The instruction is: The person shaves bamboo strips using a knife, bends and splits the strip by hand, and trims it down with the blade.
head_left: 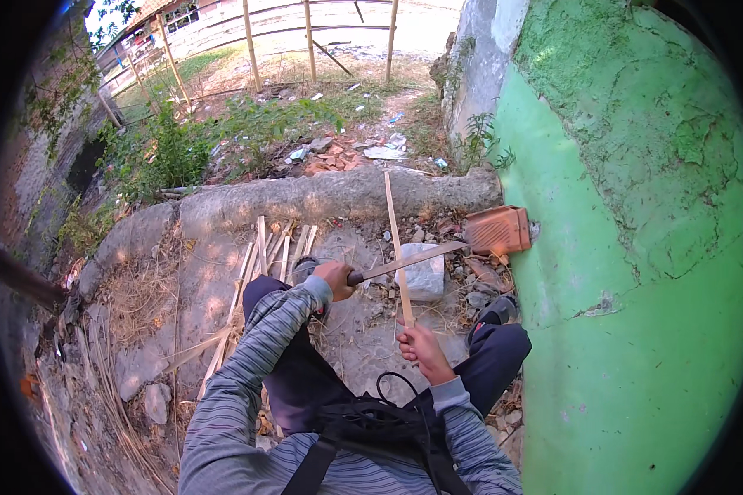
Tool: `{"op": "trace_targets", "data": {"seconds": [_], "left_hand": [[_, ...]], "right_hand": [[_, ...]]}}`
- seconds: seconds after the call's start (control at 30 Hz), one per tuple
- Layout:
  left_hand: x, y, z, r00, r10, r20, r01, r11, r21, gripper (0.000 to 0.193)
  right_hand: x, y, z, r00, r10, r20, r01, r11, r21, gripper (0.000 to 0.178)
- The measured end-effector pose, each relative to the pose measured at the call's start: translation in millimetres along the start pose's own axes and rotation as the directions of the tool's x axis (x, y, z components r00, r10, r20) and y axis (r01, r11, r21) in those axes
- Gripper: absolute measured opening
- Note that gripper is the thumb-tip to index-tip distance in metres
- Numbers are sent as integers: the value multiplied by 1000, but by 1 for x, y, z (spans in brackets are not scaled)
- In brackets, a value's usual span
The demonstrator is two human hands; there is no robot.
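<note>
My left hand (334, 281) is closed around the dark handle of a long knife (425, 255). Its blade points right, toward the green wall. In my right hand (426, 353) I grip the lower end of a pale bamboo strip (392, 216), which stretches away from me toward the low concrete ledge. Blade and strip cross above a whitish stone block (423, 276); whether they press together I cannot tell. The block sits on the ground between my feet. Several more split bamboo strips (264, 247) lie beside my left leg, partly hidden by my arm.
A rough concrete ledge (305, 196) runs across in front. Close on my right rises a green wall (619, 355), with an orange roof tile (499, 230) at its foot. Rubble lies near my right shoe; a loose stone (158, 403) and dry stalks are on the left.
</note>
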State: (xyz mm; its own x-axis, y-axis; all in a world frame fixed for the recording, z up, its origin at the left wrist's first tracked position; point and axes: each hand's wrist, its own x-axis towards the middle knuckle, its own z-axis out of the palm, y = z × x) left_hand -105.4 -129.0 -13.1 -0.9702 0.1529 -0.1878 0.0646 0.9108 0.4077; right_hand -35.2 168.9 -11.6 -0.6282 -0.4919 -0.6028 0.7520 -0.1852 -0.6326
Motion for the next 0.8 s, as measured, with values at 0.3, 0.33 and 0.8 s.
{"op": "trace_targets", "data": {"seconds": [0.3, 0.33, 0.8], "left_hand": [[-27, 31, 1, 1000, 2, 12, -3, 997, 72, 24], [-35, 40, 3, 1000, -3, 26, 1, 997, 73, 24], [-41, 87, 55, 974, -163, 159, 139, 979, 152, 28]], "right_hand": [[-32, 7, -28, 998, -51, 24, 50, 997, 51, 45], [-30, 10, -28, 998, -58, 26, 56, 996, 68, 45], [17, 71, -68, 808, -586, -66, 305, 511, -803, 37]]}}
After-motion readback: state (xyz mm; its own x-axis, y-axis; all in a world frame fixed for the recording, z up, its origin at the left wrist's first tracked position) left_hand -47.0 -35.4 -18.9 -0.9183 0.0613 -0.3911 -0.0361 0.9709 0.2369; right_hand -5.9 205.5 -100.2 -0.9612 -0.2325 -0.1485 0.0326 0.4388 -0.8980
